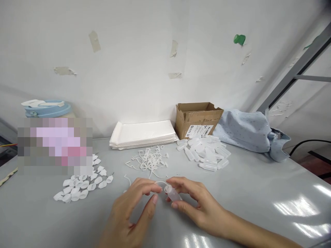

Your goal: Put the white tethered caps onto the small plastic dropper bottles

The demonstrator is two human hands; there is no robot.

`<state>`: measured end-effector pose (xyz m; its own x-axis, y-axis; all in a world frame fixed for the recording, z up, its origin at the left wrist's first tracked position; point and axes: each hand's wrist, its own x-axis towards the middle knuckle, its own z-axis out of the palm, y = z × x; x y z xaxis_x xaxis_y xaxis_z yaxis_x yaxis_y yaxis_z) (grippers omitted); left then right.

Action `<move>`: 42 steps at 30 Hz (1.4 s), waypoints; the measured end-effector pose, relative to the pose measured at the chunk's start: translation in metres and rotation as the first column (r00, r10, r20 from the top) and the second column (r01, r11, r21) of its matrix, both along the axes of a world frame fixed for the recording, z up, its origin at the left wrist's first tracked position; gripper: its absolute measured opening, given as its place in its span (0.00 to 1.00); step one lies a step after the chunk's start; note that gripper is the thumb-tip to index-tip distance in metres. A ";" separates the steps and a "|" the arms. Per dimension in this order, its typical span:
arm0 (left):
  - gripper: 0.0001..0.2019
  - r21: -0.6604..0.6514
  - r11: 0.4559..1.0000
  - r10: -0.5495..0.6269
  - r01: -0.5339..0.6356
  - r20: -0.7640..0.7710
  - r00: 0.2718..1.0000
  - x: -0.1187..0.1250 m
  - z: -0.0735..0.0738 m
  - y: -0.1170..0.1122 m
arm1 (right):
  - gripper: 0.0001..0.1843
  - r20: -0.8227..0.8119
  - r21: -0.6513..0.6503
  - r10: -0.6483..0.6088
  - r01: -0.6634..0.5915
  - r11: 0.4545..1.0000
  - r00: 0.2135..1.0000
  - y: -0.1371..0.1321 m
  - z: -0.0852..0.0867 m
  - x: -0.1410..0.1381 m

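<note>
A small translucent plastic bottle is tilted between the thumb and fingers of my right hand, its open neck facing up and left. From the neck, a thin white plastic strap curves toward the fingertips of my left hand. That hand has thumb and forefinger apart, close beside the bottle's neck; whether a fingertip touches the strap is hard to see. Beyond my hands lies a tangled pile of similar white straps. Several more translucent bottles are heaped at the back right.
White pointed caps are scattered at the left, near a blurred-out patch. A stack of white padded envelopes and an open cardboard box stand against the wall. Light-blue cloth lies right of the box. A blue lid-like object sits far left.
</note>
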<state>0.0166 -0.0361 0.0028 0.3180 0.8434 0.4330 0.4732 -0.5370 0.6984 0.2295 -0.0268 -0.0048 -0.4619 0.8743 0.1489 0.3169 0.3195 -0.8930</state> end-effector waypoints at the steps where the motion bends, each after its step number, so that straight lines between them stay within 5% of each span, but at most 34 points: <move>1: 0.08 0.003 1.000 -0.002 0.002 -0.003 1.000 0.000 0.000 0.000 | 0.21 0.007 0.010 -0.006 0.006 1.000 1.000 0.000 0.001 0.000; 9: 0.13 0.143 0.985 -0.084 0.099 -0.107 0.991 0.003 -0.003 0.001 | 0.18 0.011 -0.011 0.002 -0.002 1.000 1.000 0.000 0.006 0.000; 20: 0.18 0.160 0.973 -0.144 0.166 -0.142 0.979 0.008 -0.008 0.000 | 0.14 -0.147 -0.259 -0.029 -0.010 0.966 0.989 0.000 0.005 -0.003; 27: 0.20 0.246 0.956 -0.133 0.159 -0.117 0.984 0.010 -0.007 0.000 | 0.16 -0.417 -0.477 -0.026 -0.194 0.857 0.909 0.004 0.004 -0.005; 33: 0.20 0.231 0.962 -0.100 0.145 -0.195 0.976 0.008 -0.006 -0.001 | 0.14 -0.567 -0.502 0.012 -0.356 0.788 0.824 0.007 0.001 -0.002; 38: 0.29 0.286 0.947 -0.073 0.148 -0.255 0.964 0.009 -0.018 -0.004 | 0.12 -0.694 -0.524 -0.027 -0.480 0.703 0.719 0.004 0.001 -0.007; 42: 0.25 0.369 0.925 -0.021 0.094 -0.195 0.981 0.016 -0.022 -0.003 | 0.11 -0.719 -0.549 -0.052 -0.520 0.654 0.693 0.001 0.002 -0.010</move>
<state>0.0327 -0.0389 -0.0193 0.4656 0.6083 0.6428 0.5342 -0.7723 0.3439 0.2192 -0.0255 -0.0033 -0.7011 0.7081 -0.0847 -0.3915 -0.4814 -0.7842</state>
